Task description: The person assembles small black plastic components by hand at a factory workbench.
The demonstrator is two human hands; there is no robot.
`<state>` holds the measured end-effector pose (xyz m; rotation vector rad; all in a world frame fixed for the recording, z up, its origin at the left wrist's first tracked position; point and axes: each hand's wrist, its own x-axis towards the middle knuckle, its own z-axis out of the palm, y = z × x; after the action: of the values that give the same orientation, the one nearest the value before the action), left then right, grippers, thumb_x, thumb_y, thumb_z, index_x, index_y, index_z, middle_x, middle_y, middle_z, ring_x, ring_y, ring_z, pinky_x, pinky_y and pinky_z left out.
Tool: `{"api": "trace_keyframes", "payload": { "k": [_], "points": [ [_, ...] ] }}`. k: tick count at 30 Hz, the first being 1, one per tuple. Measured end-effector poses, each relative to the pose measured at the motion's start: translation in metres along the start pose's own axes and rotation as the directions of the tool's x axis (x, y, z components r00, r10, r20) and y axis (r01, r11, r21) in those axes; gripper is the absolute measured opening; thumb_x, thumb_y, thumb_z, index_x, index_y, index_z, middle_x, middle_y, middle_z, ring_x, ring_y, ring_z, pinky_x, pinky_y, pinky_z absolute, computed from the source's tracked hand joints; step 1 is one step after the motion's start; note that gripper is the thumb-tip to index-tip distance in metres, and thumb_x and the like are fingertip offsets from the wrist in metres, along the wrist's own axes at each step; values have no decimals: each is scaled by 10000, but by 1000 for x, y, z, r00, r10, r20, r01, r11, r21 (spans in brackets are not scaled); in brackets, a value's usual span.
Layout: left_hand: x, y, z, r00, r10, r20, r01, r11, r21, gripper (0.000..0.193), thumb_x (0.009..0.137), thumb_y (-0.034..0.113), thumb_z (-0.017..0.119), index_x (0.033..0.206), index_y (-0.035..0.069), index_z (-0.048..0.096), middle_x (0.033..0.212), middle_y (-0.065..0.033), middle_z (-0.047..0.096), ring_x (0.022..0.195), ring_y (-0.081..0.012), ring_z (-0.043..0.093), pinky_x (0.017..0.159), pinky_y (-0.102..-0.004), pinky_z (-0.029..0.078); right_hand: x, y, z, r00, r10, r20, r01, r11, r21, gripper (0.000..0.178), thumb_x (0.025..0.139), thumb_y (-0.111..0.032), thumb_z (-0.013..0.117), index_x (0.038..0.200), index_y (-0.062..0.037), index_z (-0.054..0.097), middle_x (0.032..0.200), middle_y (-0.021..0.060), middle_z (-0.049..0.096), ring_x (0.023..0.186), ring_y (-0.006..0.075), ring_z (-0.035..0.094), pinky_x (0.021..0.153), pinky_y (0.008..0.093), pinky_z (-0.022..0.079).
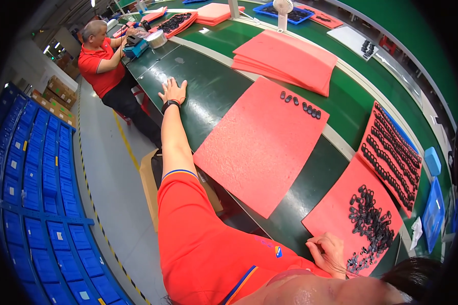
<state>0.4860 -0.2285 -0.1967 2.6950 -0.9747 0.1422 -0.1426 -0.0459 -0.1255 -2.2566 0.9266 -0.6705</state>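
My left hand (174, 91) lies with its fingers spread on the dark green tabletop (203, 66), a dark band round its wrist. Between my hands is a pink foam sheet (254, 147), with several small black oval parts (311, 110) set out in a short row along its far edge. My right hand (326, 251) rests at the near edge of a second pink sheet (331, 208), beside a loose heap of black parts (369, 218). Its fingers are curled in; whatever they may hold is hidden.
A stack of pink sheets (285, 61) lies beyond. At right, another sheet (392, 152) carries rows of black parts, near a blue tray (433, 216). A small white fan (283, 12) stands at the back. A co-worker in red (104, 61) sits far left; blue bins (40, 203) line the aisle.
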Motion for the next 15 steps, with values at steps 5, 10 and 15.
{"api": "trace_keyframes", "payload": {
  "k": [5, 10, 15],
  "points": [
    [-9, -6, 0, 908, 41, -416, -22, 999, 50, 234, 804, 229, 523, 946, 71, 622, 968, -123, 553, 984, -290, 499, 845, -414, 394, 1, -5, 0, 1000, 3, 21, -3, 1000, -8, 69, 708, -23, 660, 730, -59, 605, 630, 53, 548, 485, 144, 496, 433, 258, 376],
    [-13, -1, 0, 913, 41, -406, -39, 999, 14, 192, 804, 222, 540, 889, 87, 646, 976, -125, 559, 979, -296, 505, 827, -420, 405, -1, -3, 10, 998, -62, -2, 62, 992, -114, 106, 690, -105, 684, 712, -95, 581, 618, 33, 513, 491, 208, 507, 448, 312, 397],
    [-1, -36, 10, 884, -108, -454, -100, 907, -410, 208, 800, 225, 569, 850, 42, 654, 844, -156, 634, 781, -292, 601, 731, -360, 459, -1, 5, 30, 971, -233, -52, 207, 930, -304, 112, 700, -117, 671, 734, -98, 566, 605, 38, 465, 493, 208, 486, 450, 324, 383]
  ]
}}
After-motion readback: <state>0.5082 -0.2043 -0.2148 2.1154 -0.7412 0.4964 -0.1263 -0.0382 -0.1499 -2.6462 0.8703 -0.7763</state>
